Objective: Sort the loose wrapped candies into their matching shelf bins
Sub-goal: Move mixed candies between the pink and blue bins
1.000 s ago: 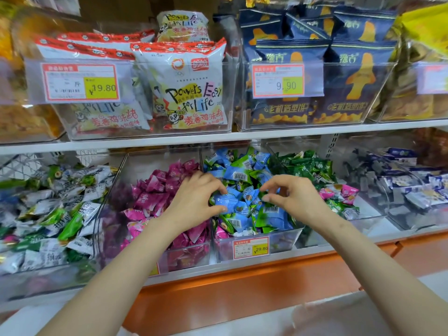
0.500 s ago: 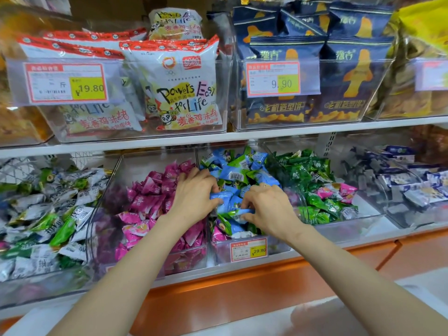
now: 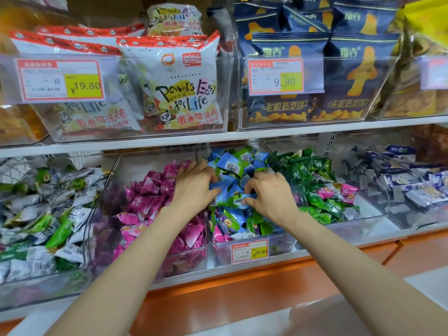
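Setting: shop shelving on an orange base (image 3: 242, 294), with clear bins in a row on the lower shelf (image 3: 351, 244).
Blue candies (image 3: 232, 163): heaped in the middle bin (image 3: 282, 246), which has the 29.80 tag (image 3: 249, 251) on its front wall. Green-wrapped pieces are mixed in, and a pink piece (image 3: 217, 235) lies low at the front.
Left hand (image 3: 194, 187): over the middle bin's left side, knuckles up. The grip is narrow, thumb and curled fingers closed on blue candies at the top of the heap.
Right hand (image 3: 269, 195): over the middle bin's right half, close beside the left hand. The grip is narrow, fingertips pinching a blue-and-green wrapper from the same heap.
Pink candies (image 3: 150, 197): in the bin touching the middle bin's left side.
Green candies (image 3: 312, 175): in the bin just right of the middle bin, with a few pink strays (image 3: 349, 190) on top at its far end.
White-and-green candies (image 3: 48, 209): left of the middle bin, beyond the pink ones.
Navy-and-white candies (image 3: 412, 187): right of the middle bin, beyond the green ones.
Upper shelf (image 3: 145, 144): above the middle bin. It holds white snack bags (image 3: 184, 93) and a 19.80 tag (image 3: 60, 80) to the left, and navy bags (image 3: 358, 76) and a 9.90 tag (image 3: 275, 76) to the right.
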Available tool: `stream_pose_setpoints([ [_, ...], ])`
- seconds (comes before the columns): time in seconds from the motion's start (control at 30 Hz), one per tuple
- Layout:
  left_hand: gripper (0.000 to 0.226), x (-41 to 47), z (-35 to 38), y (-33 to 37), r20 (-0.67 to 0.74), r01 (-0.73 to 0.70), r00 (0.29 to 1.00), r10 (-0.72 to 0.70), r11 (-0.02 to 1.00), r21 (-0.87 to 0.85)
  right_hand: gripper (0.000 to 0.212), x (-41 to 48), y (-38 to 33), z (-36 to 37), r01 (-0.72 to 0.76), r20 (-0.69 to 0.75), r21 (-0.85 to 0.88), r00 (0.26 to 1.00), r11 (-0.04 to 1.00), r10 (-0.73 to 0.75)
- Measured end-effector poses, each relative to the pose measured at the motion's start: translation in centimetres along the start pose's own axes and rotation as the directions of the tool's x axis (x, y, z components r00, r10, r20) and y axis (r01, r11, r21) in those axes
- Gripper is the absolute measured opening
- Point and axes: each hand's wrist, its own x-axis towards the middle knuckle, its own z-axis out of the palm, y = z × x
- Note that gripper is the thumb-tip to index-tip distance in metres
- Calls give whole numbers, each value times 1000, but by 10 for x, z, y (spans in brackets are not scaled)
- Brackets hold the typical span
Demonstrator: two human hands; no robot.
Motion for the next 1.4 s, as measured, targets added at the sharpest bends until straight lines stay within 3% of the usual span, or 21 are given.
stream_pose_setpoints([
  [0.27, 37, -16, -2, 9, 54, -83, 995, 84, 996, -28, 22, -22, 1, -23, 17, 174, 198, 983, 980, -52],
  [0.4, 34, -22, -6, 9, 28, -105, 994, 110, 987, -123, 23, -37, 5, -34, 7, 426, 261, 896, 965, -122],
  [0.47, 28, -24, -8, 9, -3, -109, 994, 111, 976, -189, 26, -41, 5, -32, -11, 485, 236, 868, 972, -108],
  [0.6, 14, -28, -11, 11, -43, -135, 991, 128, 932, -336, 10, -41, 5, -28, -55, 452, 242, 890, 969, -62],
  [0.7, 13, -31, -12, 13, -38, -175, 984, 176, 889, -424, 10, -39, 7, -30, -65, 375, 246, 927, 967, -33],
  [0.77, 22, -33, -16, 16, 22, -169, 978, 206, 852, -495, 13, -37, 9, -39, -126, 272, 392, 962, 911, 16],
  [0.83, 33, -36, -19, 21, 126, -105, 970, 209, 824, -557, 14, -35, 10, -47, -155, 152, 595, 985, 789, 79],
  [0.9, 34, -37, -20, 25, 179, -52, 966, 187, 816, -575, 10, -33, 7, -51, -142, 89, 686, 990, 714, 111],
  [1.0, 24, -36, -20, 24, 88, -42, 990, 113, 815, -578, 3, -31, 5, -46, -134, 78, 707, 991, 695, 113],
  [1.03, 23, -35, -21, 22, 51, -24, 997, 66, 816, -577, 10, -31, 6, -44, -149, 88, 712, 988, 686, 124],
  [1.13, 27, -32, -23, 11, -4, 56, 997, -71, 820, -570, 20, -29, 12, -37, -112, 126, 605, 991, 788, 44],
  [1.27, 29, -30, -21, 1, -6, 92, 993, -114, 828, -553, 30, -30, 8, -21, 108, 264, 231, 949, 967, -170],
  [1.33, 27, -30, -20, 0, 0, 97, 993, -116, 826, -555, 25, -29, 4, -7, 180, 173, 127, 964, 975, -200],
  [1.4, 25, -30, -20, -2, 7, 103, 993, -119, 826, -554, 18, -25, 1, 1, 147, 32, 84, 988, 986, -150],
])
